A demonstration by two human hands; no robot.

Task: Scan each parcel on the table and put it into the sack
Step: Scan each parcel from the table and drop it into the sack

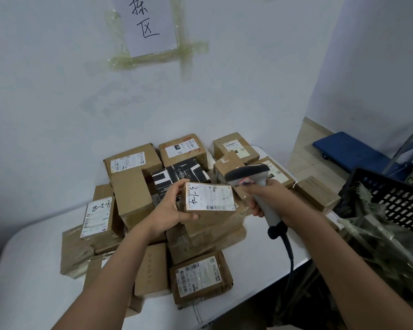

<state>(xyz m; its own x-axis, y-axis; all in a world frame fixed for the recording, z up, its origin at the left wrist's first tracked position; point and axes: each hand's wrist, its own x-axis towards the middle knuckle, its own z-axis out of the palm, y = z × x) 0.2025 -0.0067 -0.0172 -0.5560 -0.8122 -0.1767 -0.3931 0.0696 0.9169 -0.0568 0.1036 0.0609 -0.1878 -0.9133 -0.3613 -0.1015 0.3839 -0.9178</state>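
Pale wall (pixel 224 91) bears a taped paper sign (pixel 150 22); tan floor (pixel 315 139).

Setting: parcel sorting or dispatch room, probably a small courier depot. Evidence: white table (pixel 34 258) heaped with taped cardboard parcels (pixel 134 194) carrying printed shipping labels, some hand-marked with codes. Handwritten paper sign (pixel 150 22) taped to bare wall at 12 o'clock. Blue platform trolley (pixel 348 151) on floor at 2 o'clock. Black plastic crate (pixel 401 198) at 3 o'clock. Corded barcode scanner (pixel 250 175) in right hand (pixel 270 198)
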